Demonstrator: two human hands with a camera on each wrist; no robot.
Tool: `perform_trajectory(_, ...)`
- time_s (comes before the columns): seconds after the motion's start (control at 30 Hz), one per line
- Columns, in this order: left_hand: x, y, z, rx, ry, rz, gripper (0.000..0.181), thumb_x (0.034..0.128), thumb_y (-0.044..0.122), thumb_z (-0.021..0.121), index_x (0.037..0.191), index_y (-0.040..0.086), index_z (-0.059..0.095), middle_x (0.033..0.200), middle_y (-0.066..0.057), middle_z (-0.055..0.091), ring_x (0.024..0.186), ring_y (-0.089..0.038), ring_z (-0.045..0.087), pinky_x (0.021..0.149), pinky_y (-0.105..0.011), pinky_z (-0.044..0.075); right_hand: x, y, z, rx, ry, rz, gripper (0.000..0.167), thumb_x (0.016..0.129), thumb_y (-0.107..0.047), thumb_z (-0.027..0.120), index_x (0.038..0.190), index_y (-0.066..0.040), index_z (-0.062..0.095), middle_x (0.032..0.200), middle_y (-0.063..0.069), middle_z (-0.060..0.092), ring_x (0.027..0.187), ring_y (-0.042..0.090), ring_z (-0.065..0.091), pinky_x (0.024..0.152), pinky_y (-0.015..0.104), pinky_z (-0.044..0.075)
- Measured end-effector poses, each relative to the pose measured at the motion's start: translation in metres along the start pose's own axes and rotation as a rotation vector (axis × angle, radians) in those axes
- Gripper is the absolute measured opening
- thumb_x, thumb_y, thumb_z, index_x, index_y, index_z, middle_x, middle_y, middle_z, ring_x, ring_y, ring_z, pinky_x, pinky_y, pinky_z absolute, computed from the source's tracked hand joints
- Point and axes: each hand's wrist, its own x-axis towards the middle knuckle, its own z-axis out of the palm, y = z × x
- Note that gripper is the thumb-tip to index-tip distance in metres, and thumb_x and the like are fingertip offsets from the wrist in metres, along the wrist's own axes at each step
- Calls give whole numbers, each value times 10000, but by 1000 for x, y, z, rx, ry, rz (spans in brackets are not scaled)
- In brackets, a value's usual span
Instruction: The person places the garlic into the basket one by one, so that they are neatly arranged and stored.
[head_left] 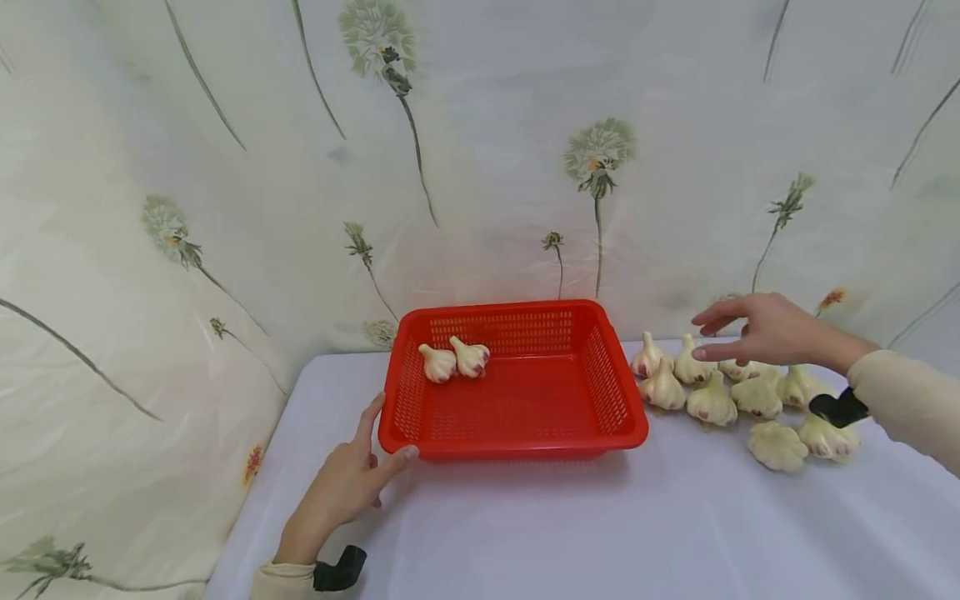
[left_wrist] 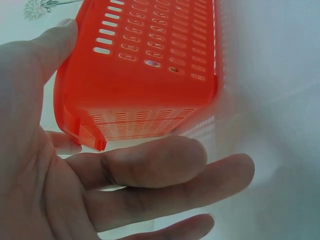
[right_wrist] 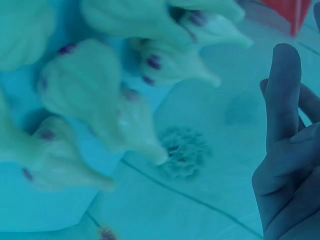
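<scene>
A red plastic basket (head_left: 498, 400) with perforated walls stands on the table, and two garlic bulbs (head_left: 471, 357) lie in its back left part. My left hand (head_left: 341, 487) touches the basket's left front corner with thumb and index finger; in the left wrist view the other fingers of that hand (left_wrist: 125, 185) extend below the basket (left_wrist: 135, 80). On the right, my right hand (head_left: 780, 333) hovers over a group of garlic bulbs (head_left: 711, 400), fingers apart and holding nothing. The right wrist view shows the hand (right_wrist: 290, 150) beside several bulbs (right_wrist: 82, 75).
The white-covered table (head_left: 525, 533) runs in front of the basket. Behind it hangs a pale cloth (head_left: 487, 167) printed with dandelions. Two bulbs (head_left: 777, 447) lie at the front of the garlic group.
</scene>
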Motion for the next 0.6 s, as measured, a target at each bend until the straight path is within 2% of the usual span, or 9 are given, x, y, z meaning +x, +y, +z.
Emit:
perform_trajectory(0.1, 1, 0, 1, -2, -3, -4, 1019, 916, 693, 690, 1701, 320, 157, 656, -67, 624, 527, -204, 595, 510, -288, 415, -24, 20, 1, -17, -12, 26, 619, 904, -467, 834, 1353, -64, 699, 1230, 143, 768, 686, 140, 710, 625, 286, 557)
perform_trajectory(0.17, 1, -1, 0, -6, -6, -6, 1023, 914, 701, 687, 1700, 325, 152, 659, -80, 637, 523, -210, 591, 508, -286, 405, -36, 31, 3, -50, -4, 12, 599, 894, -469, 843, 1326, -73, 719, 1187, 99, 784, 755, 109, 712, 641, 281, 547)
perform_trajectory(0.3, 0, -1, -1, -9, -13, -3, 1026, 918, 704, 679, 1701, 321, 139, 660, -81, 643, 521, -208, 581, 505, -288, 396, -59, 49, 7, -72, 6, -10, 538, 865, -455, 871, 1270, -121, 754, 1115, 18, 799, 748, 32, 681, 625, 265, 530)
perform_trajectory(0.4, -1, 0, -1, -10, -17, -7, 1032, 919, 706, 677, 1701, 306, 135, 659, -79, 640, 523, -208, 574, 504, -293, 394, -74, 58, 12, -53, -29, -5, 553, 852, -450, 883, 1282, -134, 742, 1108, -15, 790, 755, 23, 683, 619, 265, 532)
perform_trajectory(0.5, -2, 1, -2, -8, -20, -7, 1033, 921, 705, 676, 1701, 298, 136, 661, -82, 639, 525, -207, 576, 506, -294, 393, -87, 66, 21, -68, -50, -7, 607, 824, -478, 898, 1293, -132, 729, 1109, -55, 773, 877, 3, 677, 645, 253, 513)
perform_trajectory(0.6, -2, 3, -2, -6, -25, -3, 1031, 923, 705, 677, 1701, 297, 136, 662, -89, 644, 523, -206, 578, 508, -293, 393, -98, 73, 33, -111, -39, -19, 663, 771, -527, 921, 1267, -126, 740, 1085, -75, 763, 812, 1, 616, 645, 242, 466)
